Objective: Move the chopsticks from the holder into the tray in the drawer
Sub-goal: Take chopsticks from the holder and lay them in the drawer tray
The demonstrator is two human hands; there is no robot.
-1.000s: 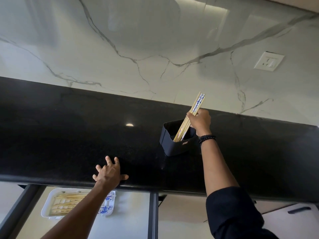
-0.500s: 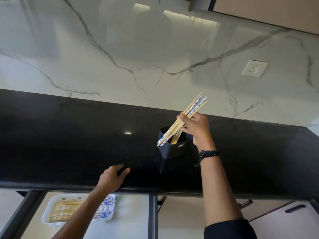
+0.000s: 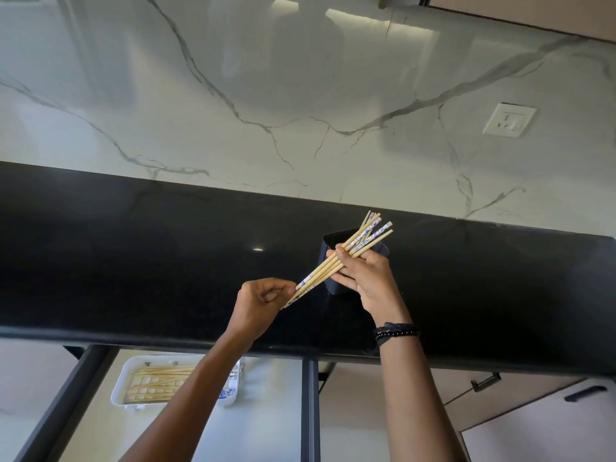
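My right hand (image 3: 363, 275) grips a bundle of several wooden chopsticks (image 3: 363, 236) with blue-and-white ends, held slanted above the black countertop (image 3: 133, 261). My left hand (image 3: 260, 305) pinches the lower ends of the same bundle. The dark holder (image 3: 333, 238) stands on the counter right behind the bundle, mostly hidden by my right hand. Below the counter's front edge, a white tray (image 3: 120, 391) lies in the open drawer (image 3: 266, 411) with several chopsticks in it; my left forearm covers part of it.
A marble backsplash (image 3: 300, 95) rises behind the counter, with a white wall socket (image 3: 508, 120) at the right. A dark divider (image 3: 310, 411) bounds the drawer's right side. Closed cabinet fronts with dark handles (image 3: 583, 393) sit at lower right.
My right hand has lifted the chopsticks clear of the holder and tilted them flatter. My left hand left the counter edge, rose and took hold of the bundle's lower ends.
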